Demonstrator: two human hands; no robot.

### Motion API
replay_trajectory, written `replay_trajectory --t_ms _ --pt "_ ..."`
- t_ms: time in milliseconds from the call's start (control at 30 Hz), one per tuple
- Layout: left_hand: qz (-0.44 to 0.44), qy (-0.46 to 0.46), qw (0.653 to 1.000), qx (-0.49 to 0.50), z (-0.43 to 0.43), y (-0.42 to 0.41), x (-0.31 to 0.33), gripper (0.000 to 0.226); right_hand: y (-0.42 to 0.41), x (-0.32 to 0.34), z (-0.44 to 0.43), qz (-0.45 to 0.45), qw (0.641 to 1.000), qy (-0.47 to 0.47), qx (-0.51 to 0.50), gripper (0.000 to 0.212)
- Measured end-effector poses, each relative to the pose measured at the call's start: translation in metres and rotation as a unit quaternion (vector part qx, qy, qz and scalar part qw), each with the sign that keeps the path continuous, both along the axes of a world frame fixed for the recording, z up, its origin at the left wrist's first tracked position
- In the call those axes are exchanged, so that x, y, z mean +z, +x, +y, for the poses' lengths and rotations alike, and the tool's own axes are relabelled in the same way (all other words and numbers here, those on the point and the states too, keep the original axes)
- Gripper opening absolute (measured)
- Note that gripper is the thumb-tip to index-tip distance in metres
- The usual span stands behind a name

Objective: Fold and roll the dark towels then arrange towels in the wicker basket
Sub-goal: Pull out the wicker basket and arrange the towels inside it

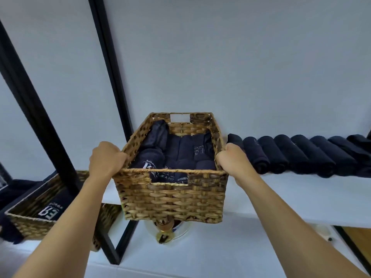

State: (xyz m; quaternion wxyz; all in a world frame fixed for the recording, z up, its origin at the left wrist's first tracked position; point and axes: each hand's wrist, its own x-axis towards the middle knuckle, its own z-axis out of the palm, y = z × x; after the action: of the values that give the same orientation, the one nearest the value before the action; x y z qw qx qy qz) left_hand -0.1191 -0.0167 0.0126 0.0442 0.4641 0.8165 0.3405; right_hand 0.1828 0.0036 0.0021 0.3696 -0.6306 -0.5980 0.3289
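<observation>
The left hand [106, 157] grips the left rim of the basket [172, 199] and the right hand [230, 159] grips the right rim, fingers curled over the edge. The basket sits at the front edge of a white shelf [301, 199] and holds rolled dark towels [180, 157]. A row of rolled towels [301, 155] lies on the shelf just right of the basket; a second basket [36, 219] sits lower left
</observation>
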Motion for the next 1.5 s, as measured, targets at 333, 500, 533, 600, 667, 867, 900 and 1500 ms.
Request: replay_trajectory --t_ms 333,500,533,600,667,867,900,1500 --pt "0.141 0.09 0.971 -0.171 0.043 0.097 0.042 0.026 0.028 0.017 0.04 0.014 0.998 -0.067 0.016 0.037" --pt "-0.069 0.054 0.926 -0.367 0.087 0.219 0.055 0.014 0.059 0.011 0.074 -0.001 0.999 0.004 -0.034 0.028" --pt "-0.088 0.025 0.921 -0.379 0.098 0.24 0.056 0.012 0.067 0.008 0.082 -0.026 0.999 0.013 -0.043 0.028" --pt "-0.117 -0.032 0.921 -0.37 0.121 0.274 0.054 0.02 0.08 0.002 0.099 -0.071 0.996 0.012 -0.058 0.024" --pt "-0.133 -0.081 0.927 -0.342 0.143 0.299 0.043 0.021 0.092 -0.005 0.113 -0.099 0.993 0.007 -0.06 0.024" --pt "-0.159 -0.154 0.945 -0.241 0.206 0.332 -0.024 0.013 0.111 -0.036 0.162 -0.17 0.985 -0.008 0.003 0.017" --pt "-0.168 -0.169 0.945 -0.224 0.212 0.336 -0.035 0.013 0.113 -0.042 0.168 -0.18 0.984 -0.013 0.008 0.018" --pt "-0.245 -0.123 0.945 -0.176 0.2 0.327 -0.023 0.019 0.111 -0.036 0.179 -0.137 0.99 0.005 0.037 0.028"
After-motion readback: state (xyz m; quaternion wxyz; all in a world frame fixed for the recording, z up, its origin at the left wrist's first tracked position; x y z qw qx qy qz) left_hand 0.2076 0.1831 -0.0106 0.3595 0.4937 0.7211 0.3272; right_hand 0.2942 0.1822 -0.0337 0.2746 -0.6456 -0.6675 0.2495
